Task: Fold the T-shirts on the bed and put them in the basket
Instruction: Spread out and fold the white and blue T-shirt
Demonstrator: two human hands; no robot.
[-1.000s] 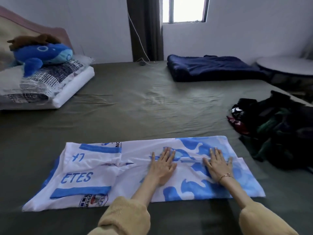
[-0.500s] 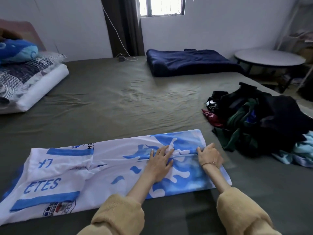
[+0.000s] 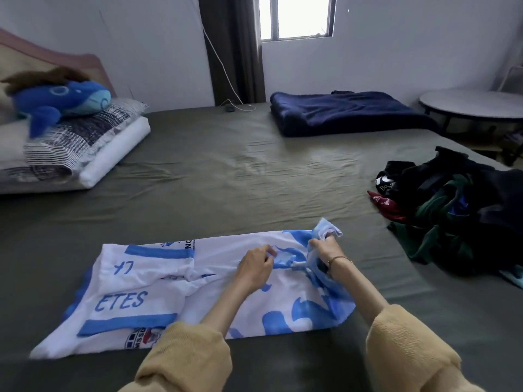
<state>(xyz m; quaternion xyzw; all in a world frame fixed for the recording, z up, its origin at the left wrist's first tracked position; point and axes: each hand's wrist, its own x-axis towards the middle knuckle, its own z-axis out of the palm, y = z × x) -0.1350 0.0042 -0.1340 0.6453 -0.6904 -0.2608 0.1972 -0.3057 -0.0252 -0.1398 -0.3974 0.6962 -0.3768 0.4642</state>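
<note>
Item 1, sleeves: my two yellow cuffs sit at the near edge of the bed (image 3: 226, 179), just short of the shirt (image 3: 198, 284).

Item 2, shirt: white with blue print, lying flat on the green sheet directly before me. Its long axis runs left to right across my view, collar end to my left, hem end to my right. It looks narrowed already, sides turned in.

Item 3, left hand (image 3: 254, 268): on the shirt near its middle, fingers curled and pinching a bit of cloth at the centre fold line.

Item 4, right hand (image 3: 325, 250): at the shirt's right end, fingers closed round the bunched hem, which is raised off the sheet. This hand is the nearer one to that free end.

Item 5, the relation that matters: the rest of the shirt lies to the left of the right hand's grip, along the long axis. I judge the next move carries the hem leftward over the left hand's pinch, which would serve as the crease line. Risk: the lifted cloth is crumpled and may land uneven.

Item 6, pile (image 3: 458, 210): dark unfolded clothes, right of the shirt and farther back.

Item 7, blanket (image 3: 348, 111): navy, folded, well beyond the shirt.

Item 8, basket: not in view.
</note>
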